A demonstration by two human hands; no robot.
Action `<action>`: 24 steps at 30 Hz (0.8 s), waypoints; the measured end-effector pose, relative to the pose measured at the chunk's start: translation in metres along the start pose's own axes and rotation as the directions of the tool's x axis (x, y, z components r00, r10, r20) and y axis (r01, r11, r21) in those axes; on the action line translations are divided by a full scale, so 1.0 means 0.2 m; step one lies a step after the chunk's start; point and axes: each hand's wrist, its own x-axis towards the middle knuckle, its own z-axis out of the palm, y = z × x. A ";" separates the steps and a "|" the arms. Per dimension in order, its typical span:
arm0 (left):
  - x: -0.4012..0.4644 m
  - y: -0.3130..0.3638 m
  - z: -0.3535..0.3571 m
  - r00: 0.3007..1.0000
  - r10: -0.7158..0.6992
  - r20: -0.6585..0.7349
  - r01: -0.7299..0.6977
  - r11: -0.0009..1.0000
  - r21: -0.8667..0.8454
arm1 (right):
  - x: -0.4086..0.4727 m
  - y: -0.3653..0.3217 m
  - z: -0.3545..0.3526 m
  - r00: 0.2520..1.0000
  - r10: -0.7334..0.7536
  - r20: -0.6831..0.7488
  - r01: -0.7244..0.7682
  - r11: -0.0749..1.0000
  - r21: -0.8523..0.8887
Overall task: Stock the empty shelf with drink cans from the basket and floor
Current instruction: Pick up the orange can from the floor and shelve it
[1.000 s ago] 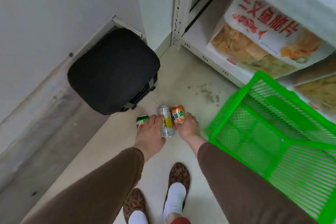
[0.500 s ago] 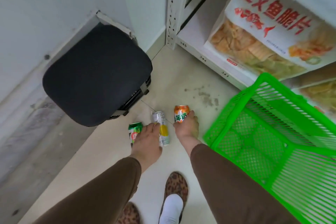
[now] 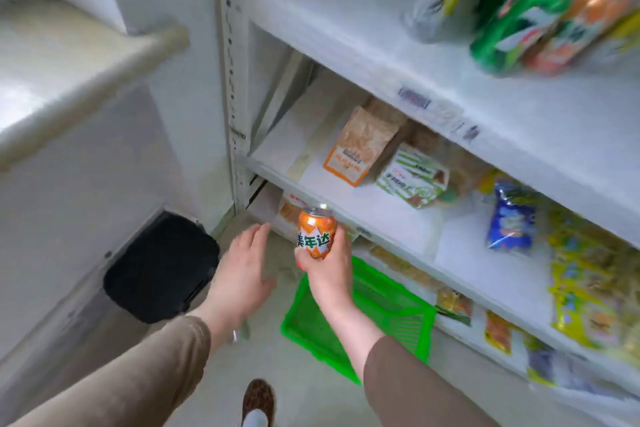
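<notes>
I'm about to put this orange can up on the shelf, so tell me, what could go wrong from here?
1. The right hand holds the orange can only round its lower part, so it might tip or slip on the way up.
2. The cans on the upper shelf stand near the front edge; a nudge could knock them off.
3. The green basket sits on the floor close to the foot, a trip hazard.
</notes>
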 end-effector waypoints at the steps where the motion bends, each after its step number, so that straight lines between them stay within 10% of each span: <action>1: -0.02 0.11 -0.12 0.998 0.054 -0.029 -0.055 0.999 0.000 | -0.03 -0.13 -0.14 0.999 -0.027 -0.030 0.028 0.999 0.034; 10: -0.01 0.97 -0.74 0.905 0.385 -0.180 -0.381 0.923 0.057 | -0.06 -0.84 -1.11 0.953 -0.177 -0.248 0.216 0.966 0.141; 24: 0.59 1.84 -0.66 0.919 0.381 -0.103 -0.373 0.923 0.096 | 0.76 -0.78 -1.78 0.972 -0.132 -0.195 0.157 0.980 0.119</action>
